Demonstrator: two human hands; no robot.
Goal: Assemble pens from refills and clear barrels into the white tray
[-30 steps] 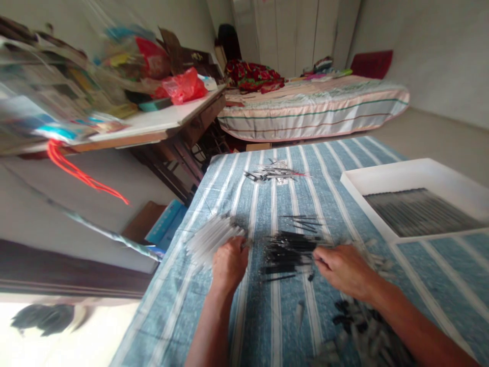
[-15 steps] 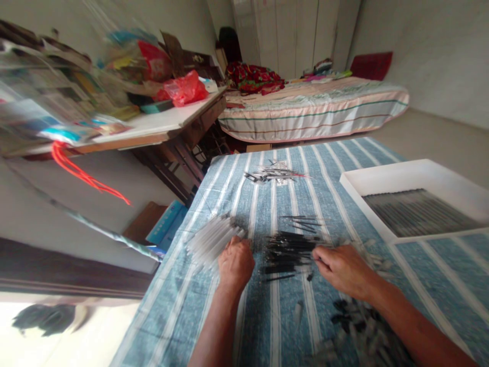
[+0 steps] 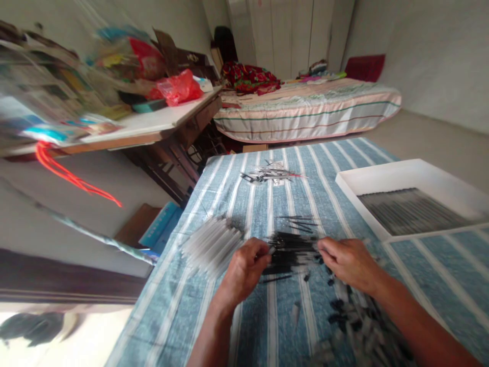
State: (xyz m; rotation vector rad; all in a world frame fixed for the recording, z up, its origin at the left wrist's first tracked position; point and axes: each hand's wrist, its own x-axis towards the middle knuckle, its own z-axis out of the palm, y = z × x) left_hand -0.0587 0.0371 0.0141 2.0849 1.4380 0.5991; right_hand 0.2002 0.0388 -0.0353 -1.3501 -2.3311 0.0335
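Observation:
My left hand (image 3: 246, 267) is closed in a pinch at the left end of a pile of thin black rods (image 3: 292, 252) that look like pen refills. A small pale tip shows at its fingers, too blurred to name. At the pile's right end my right hand (image 3: 349, 262) is also pinched, and what it holds is hidden. Left of my left hand lies a stack of translucent whitish tubes (image 3: 212, 244), side by side. Below my right hand, small grey and black pieces (image 3: 353, 326) that look like caps are heaped on the striped cloth (image 3: 255, 316).
A white tray (image 3: 367, 214) at the right holds a row of dark-filled sticks (image 3: 412, 209). Farther back lies a small bunch of loose sticks (image 3: 267, 174). A cluttered side table (image 3: 153, 122) stands at left, a bed (image 3: 305, 112) behind.
My left hand has moved right, from the whitish tubes to the black rods. My right hand stays near the pile's right end. The view has shifted slightly.

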